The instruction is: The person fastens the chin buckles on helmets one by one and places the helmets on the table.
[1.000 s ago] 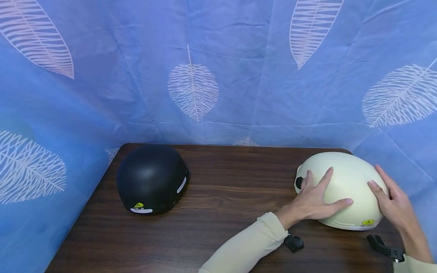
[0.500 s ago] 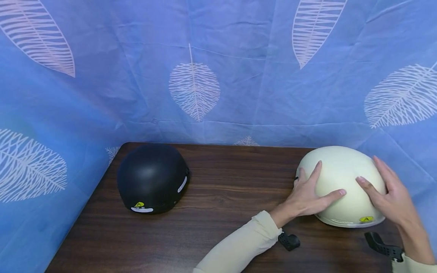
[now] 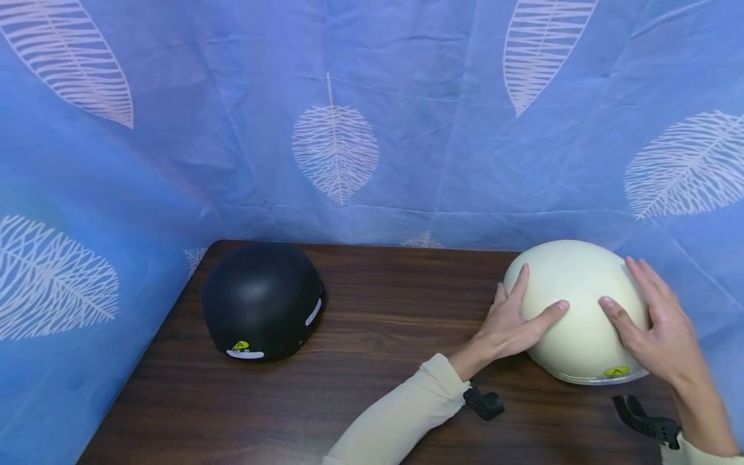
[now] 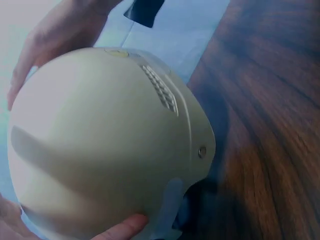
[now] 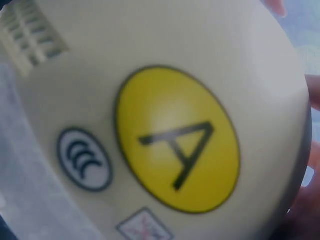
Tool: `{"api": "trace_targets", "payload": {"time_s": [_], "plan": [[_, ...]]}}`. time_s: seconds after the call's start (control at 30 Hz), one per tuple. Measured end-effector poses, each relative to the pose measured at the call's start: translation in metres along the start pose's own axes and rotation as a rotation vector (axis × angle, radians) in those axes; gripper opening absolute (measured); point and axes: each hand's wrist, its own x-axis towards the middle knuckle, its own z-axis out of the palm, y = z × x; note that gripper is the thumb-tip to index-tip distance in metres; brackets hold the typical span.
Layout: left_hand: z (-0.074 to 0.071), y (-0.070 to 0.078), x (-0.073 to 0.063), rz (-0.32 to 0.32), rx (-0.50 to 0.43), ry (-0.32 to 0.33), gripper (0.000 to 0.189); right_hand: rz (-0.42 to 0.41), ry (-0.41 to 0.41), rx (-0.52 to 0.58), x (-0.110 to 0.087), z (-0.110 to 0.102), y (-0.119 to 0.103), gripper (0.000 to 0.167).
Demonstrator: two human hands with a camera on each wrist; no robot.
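Observation:
A cream helmet (image 3: 581, 284), dome up, sits at the right side of the table between both hands. My left hand (image 3: 507, 328) lies along its left side, fingers spread and fairly straight, thumb on the front of the dome. On the opposite side my right hand (image 3: 662, 326) presses the shell with extended fingers, its thumb pointing at the other. A yellow oval sticker (image 5: 177, 140) marked A fills much of the right wrist view, beside a ridged vent. The left wrist view shows a rivet (image 4: 202, 152) near the helmet's rim. Whether the helmet touches the table, I cannot tell.
A matte black helmet (image 3: 261, 297) with a yellow sticker rests on the table's left part. The dark wood-grain table (image 3: 372, 387) ends at a blue leaf-print cloth (image 3: 407, 155) behind and at the sides. Black wrist mounts (image 3: 484, 402) stick out below the hands.
The cream helmet has shifted slightly left and its top stands higher in view, with a little turn; the black knob on its left side is now hidden. Both hands have moved with it.

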Motion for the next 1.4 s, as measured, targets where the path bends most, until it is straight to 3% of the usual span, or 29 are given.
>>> {"api": "trace_targets", "payload": {"time_s": [0.2,0.4,0.57,0.83,1.13,1.3,1.4], "plan": [[-0.012,-0.006,0.001,-0.017,-0.043,0.006,0.077,-0.034,0.044,0.014,-0.001,0.003,-0.016,0.065],[-0.022,-0.019,0.002,0.032,-0.148,-0.020,0.078,-0.116,0.101,0.030,-0.002,0.007,-0.031,0.057],[-0.026,-0.025,0.002,0.021,-0.237,-0.034,0.078,-0.147,0.139,0.005,-0.003,0.011,-0.036,0.066],[-0.029,-0.032,0.002,0.007,-0.287,-0.025,0.078,-0.264,0.197,-0.032,-0.003,0.015,-0.038,0.075],[-0.035,-0.042,0.001,0.032,-0.341,-0.036,0.076,-0.169,0.049,-0.060,-0.005,0.011,-0.048,0.054],[-0.037,-0.046,-0.001,0.037,-0.339,-0.039,0.076,-0.057,-0.039,-0.025,-0.008,0.009,-0.051,0.057],[-0.038,-0.045,-0.003,0.066,-0.293,-0.014,0.078,-0.040,-0.051,-0.002,-0.009,0.009,-0.053,0.058]]}}
